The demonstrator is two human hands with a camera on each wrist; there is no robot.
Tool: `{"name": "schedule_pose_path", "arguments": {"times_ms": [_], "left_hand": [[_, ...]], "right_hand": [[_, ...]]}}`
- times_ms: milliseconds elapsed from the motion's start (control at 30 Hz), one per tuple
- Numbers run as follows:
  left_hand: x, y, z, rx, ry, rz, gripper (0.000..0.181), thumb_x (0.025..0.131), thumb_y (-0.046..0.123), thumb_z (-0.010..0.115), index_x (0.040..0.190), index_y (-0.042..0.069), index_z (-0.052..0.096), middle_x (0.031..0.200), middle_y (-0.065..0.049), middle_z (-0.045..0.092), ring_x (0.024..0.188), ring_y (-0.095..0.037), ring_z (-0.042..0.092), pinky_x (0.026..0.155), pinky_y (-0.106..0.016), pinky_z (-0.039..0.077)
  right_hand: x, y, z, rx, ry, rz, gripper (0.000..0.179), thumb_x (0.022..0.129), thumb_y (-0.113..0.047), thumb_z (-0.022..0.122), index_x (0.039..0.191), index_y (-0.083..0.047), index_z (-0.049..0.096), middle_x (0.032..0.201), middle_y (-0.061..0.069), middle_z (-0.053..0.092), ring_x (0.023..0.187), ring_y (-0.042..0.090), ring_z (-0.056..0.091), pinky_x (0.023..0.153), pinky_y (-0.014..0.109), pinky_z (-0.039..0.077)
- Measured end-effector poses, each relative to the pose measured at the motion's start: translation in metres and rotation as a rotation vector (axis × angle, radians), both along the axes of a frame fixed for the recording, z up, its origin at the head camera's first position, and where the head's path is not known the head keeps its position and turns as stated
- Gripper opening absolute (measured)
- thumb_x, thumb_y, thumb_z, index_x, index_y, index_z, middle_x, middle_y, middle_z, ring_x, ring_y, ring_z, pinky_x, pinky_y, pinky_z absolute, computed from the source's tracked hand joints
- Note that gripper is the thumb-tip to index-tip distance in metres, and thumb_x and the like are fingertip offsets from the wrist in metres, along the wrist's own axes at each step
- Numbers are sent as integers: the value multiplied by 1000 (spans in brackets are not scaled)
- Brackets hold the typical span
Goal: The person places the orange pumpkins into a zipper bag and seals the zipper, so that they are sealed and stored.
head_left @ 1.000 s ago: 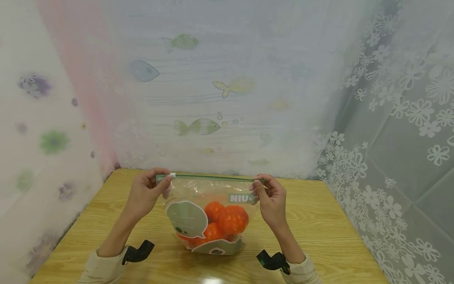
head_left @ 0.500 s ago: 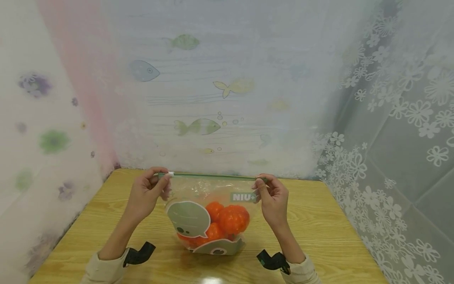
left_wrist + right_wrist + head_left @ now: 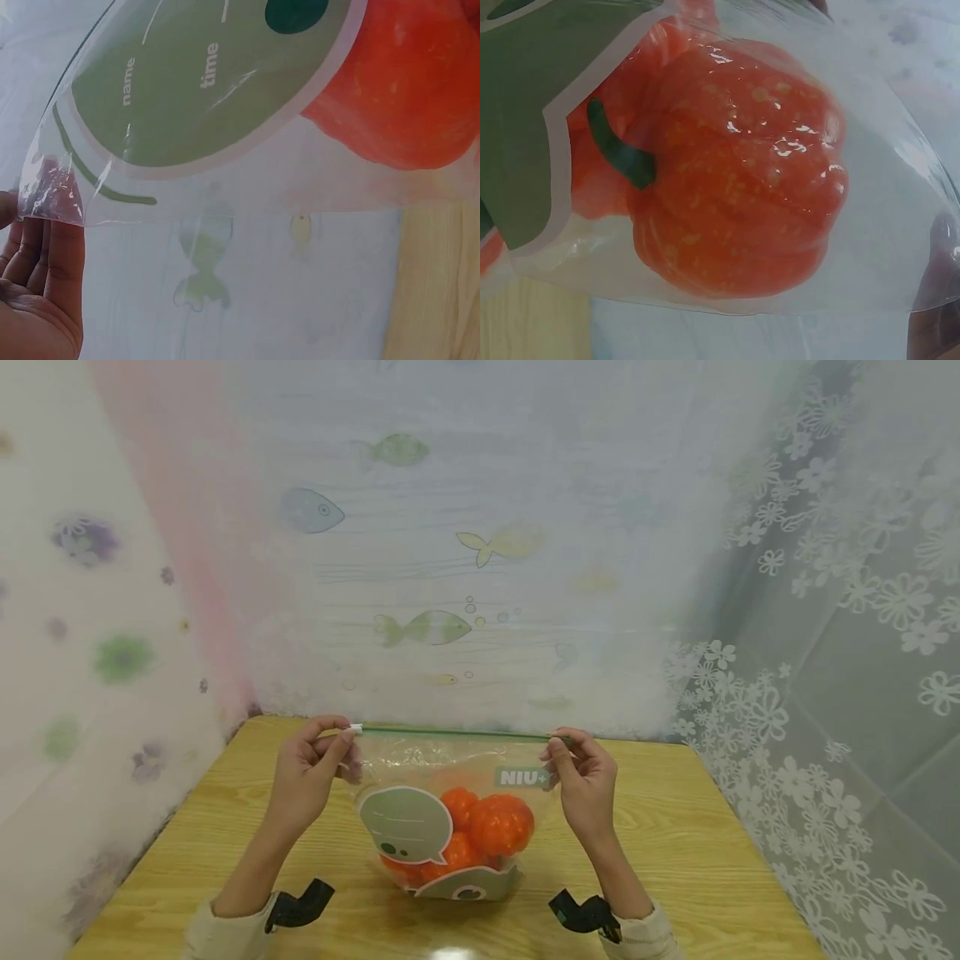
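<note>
A clear zip bag (image 3: 442, 756) with a green zip strip stands on the table, printed with a green speech bubble and a "NIU+" label. Inside lie several orange toy pumpkins (image 3: 501, 825); one pumpkin (image 3: 742, 172) shows a dark green stem in the right wrist view. My left hand (image 3: 307, 772) pinches the bag's top left corner beside the white slider (image 3: 356, 727). At the opposite top corner, my right hand (image 3: 588, 785) pinches the bag between thumb and fingers. The zip strip stretches straight between both hands. In the left wrist view, fingers (image 3: 64, 262) show behind the bag's edge.
The wooden table (image 3: 660, 835) extends around the bag, its far edge against a curtain (image 3: 420, 568) printed with fish. A flower-patterned sheet (image 3: 832, 735) hangs at the right, and a pale spotted one (image 3: 97, 610) at the left. Black wrist mounts (image 3: 300, 906) sit at both cuffs.
My right hand has shifted slightly right along with the bag's corner. The left fingers have slid slightly left at the slider, and the whole scene sits a little further right.
</note>
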State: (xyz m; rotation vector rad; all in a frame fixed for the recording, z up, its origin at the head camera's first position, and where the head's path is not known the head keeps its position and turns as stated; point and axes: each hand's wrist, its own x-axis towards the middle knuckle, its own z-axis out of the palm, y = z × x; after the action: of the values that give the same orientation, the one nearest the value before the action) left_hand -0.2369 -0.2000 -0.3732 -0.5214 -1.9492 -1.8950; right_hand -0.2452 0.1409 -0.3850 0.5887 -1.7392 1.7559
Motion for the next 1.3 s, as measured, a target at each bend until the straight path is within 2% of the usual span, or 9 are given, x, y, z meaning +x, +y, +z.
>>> {"name": "schedule_pose_path", "arguments": {"times_ms": [167, 300, 367, 500, 700, 767, 867, 1033, 1300], "left_hand": [[1, 1, -8, 90, 19, 14, 16, 104, 3, 56, 113, -9, 60, 72, -1, 69, 59, -13, 67, 55, -27, 60], [2, 1, -14, 167, 51, 28, 16, 103, 1, 57, 111, -12, 60, 71, -2, 69, 56, -13, 66, 53, -25, 58], [1, 2, -16, 195, 82, 31, 14, 102, -2, 58, 110, -13, 60, 71, -2, 69, 55, -12, 66, 52, -24, 57], [2, 3, -15, 208, 158, 21, 11, 101, -7, 55, 109, -11, 62, 72, -1, 69, 56, -10, 66, 53, -22, 57], [1, 9, 2, 223, 217, 14, 10, 100, -9, 55, 107, -10, 63, 69, -2, 68, 52, -10, 63, 50, -21, 55], [-4, 11, 7, 219, 192, 8, 10, 101, -6, 56, 107, -11, 62, 68, -2, 67, 51, -12, 62, 48, -22, 55], [-15, 13, 6, 184, 82, 0, 13, 103, 3, 58, 109, -8, 62, 68, -1, 67, 51, -12, 61, 46, -25, 55], [-44, 16, -12, 93, -117, -3, 21, 105, 17, 58, 114, -2, 61, 68, 4, 67, 55, -9, 63, 49, -27, 57], [-84, 22, -33, 38, -228, -20, 35, 105, 20, 60, 128, -6, 55, 77, 4, 70, 64, -7, 66, 56, -23, 59]], "right_hand": [[1, 3, -4, -31, -127, 67, 15, 103, 1, 57, 111, 12, 62, 81, -1, 67, 63, 9, 62, 50, 23, 56], [6, 2, -9, -32, -209, 67, 13, 103, -3, 58, 105, 7, 65, 82, -3, 68, 72, 9, 65, 56, 22, 57], [9, 1, -13, -12, -191, 54, 12, 103, -2, 57, 101, 7, 66, 81, -4, 68, 72, 9, 64, 59, 22, 57], [13, -2, -16, 9, -67, 65, 14, 102, 7, 51, 101, 13, 64, 77, -4, 65, 61, 8, 64, 54, 25, 59], [17, 1, 0, -24, 44, 65, 16, 103, 10, 48, 104, 14, 63, 73, 0, 62, 48, 10, 63, 43, 29, 56], [15, 3, 4, -30, 44, 54, 17, 103, 9, 49, 103, 9, 66, 71, 0, 62, 47, 10, 63, 42, 28, 55], [9, 8, 5, -36, -5, 54, 20, 103, 7, 50, 103, 2, 69, 71, 0, 61, 47, 10, 64, 43, 28, 56], [-8, 14, -8, -43, -164, 38, 15, 105, -3, 55, 106, 3, 68, 74, 2, 62, 51, 13, 66, 46, 30, 58], [-51, 24, -27, 26, -397, 32, 30, 106, -23, 59, 113, 5, 63, 82, 3, 62, 59, 12, 63, 51, 29, 60]]}}
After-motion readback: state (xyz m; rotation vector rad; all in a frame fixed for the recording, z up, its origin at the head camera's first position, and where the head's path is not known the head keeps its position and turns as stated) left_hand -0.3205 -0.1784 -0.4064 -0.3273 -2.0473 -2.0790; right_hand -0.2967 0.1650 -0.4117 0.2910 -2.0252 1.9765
